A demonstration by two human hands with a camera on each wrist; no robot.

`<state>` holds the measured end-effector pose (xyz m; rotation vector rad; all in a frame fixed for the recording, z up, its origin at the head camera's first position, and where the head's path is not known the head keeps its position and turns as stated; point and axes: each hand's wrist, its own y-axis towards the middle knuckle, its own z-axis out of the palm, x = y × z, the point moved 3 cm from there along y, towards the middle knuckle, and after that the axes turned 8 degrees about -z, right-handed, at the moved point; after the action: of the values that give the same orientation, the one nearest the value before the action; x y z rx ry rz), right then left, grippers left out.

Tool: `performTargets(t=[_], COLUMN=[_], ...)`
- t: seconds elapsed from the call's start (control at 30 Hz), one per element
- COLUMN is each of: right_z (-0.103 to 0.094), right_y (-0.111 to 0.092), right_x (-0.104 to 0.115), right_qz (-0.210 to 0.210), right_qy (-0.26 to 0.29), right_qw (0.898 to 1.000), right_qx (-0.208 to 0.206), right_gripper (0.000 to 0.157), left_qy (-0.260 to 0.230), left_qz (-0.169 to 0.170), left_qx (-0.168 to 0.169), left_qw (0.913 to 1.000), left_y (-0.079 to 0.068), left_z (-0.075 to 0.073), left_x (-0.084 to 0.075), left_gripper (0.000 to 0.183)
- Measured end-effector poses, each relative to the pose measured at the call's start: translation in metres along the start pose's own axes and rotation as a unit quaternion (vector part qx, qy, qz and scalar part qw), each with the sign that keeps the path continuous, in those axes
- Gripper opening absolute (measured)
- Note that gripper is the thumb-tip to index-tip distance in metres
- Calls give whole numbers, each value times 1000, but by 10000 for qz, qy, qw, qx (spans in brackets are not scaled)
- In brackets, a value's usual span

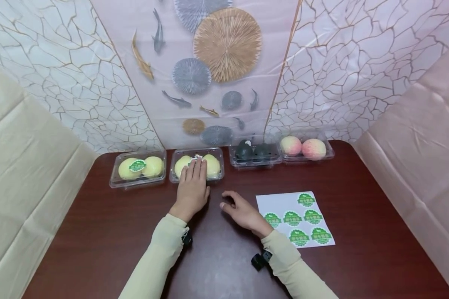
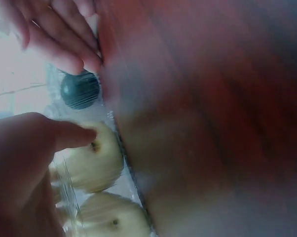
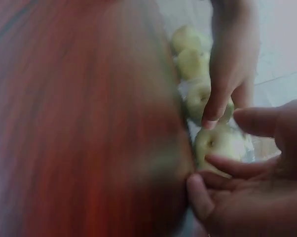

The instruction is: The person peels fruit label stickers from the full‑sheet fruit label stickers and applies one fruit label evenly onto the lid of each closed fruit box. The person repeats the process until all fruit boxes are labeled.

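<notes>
My left hand [image 1: 191, 192] lies with straight fingers over a clear plastic box [image 1: 218, 176] that holds two pale yellow fruits [image 1: 212, 166]. Under those fingers, a bit of a green and white sticker shows on the lid; the rest is hidden. To the right of that box, my right hand [image 1: 243, 211] is held with bent, loose fingers and nothing between them. Its forearm is beside a white sheet [image 1: 275, 203] of round green stickers [image 1: 292, 218]. In the left wrist view, the thumb [image 2: 72, 136] overlaps one yellow fruit [image 2: 96, 165].
At the left is another clear box [image 1: 114, 180] of yellow fruits, with a green sticker [image 1: 137, 165] on its lid. Boxes of dark green fruits [image 1: 244, 150] and pink peaches [image 1: 314, 149] line the back right of the brown table [image 1: 224, 265], near the patterned wall cloth [image 1: 164, 124].
</notes>
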<state>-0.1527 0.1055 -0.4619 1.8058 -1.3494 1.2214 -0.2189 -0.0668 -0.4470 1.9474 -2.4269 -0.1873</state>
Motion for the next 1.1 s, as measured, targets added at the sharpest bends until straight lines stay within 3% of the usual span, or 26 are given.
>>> performTargets(t=[0.13,0.27,0.33,0.4,0.43,0.47,0.5,0.53,0.6,0.67,0.77,0.8,0.87,0.93,1.0,1.1], right_z=[-11,-49,-75,-102,-114,-125,-136,-146,-161,-173,-183,-185,-188,-190,-191,-194], right_y=[-4,-15,-18,-13,-7,0,9,19,41,60,84,91,103,113,122,132], right_x=[0,6,12,18,20,23,24,26,28,29,31,31,31,28,24,19], right_qz=[-411,-788,-899,-1019,-1100,-1132,-1148,-1160,-1120,-959,-666,-586,-446,-355,-244,27], right_qy=[-17,-272,-624,-1038,-1243,-1442,-1614,-1814,-2222,-2601,-3107,-3224,-3442,-3651,-3832,-4057], right_qw=[9992,9952,9910,9849,9812,9779,9753,9720,9652,9590,9479,9448,9376,9292,9209,9093], right_qx=[9,-509,-775,-939,-987,-1007,-981,-941,-804,-599,-224,-90,190,450,676,928], right_gripper=[40,39,39,39,39,39,40,41,42,45,52,54,59,63,66,65], left_qy=[-197,-984,-1689,-2734,-3381,-4119,-4834,-5502,-6595,-7291,-7960,-8113,-8347,-8520,-8624,-8733], left_qz=[-59,-176,-248,-372,-426,-525,-653,-833,-1240,-1676,-2202,-2328,-2540,-2701,-2787,-2852], left_qx=[-269,-889,-1237,-1202,-1038,-784,-508,-199,384,740,967,981,1006,984,915,763], left_qw=[9994,9910,9775,9536,9344,9063,8715,8307,7405,6595,5555,5272,4782,4376,4126,3875], left_y=[6,4,-4,-12,-16,-18,-19,-20,-18,-14,-6,-3,3,8,12,17], left_z=[0,-10,-18,-25,-27,-27,-26,-24,-17,-8,3,7,12,17,20,24], left_x=[4,-7,-16,-29,-36,-43,-50,-58,-71,-82,-92,-94,-98,-103,-108,-116], left_gripper=[88,77,70,63,59,55,52,50,46,46,50,53,60,67,75,85])
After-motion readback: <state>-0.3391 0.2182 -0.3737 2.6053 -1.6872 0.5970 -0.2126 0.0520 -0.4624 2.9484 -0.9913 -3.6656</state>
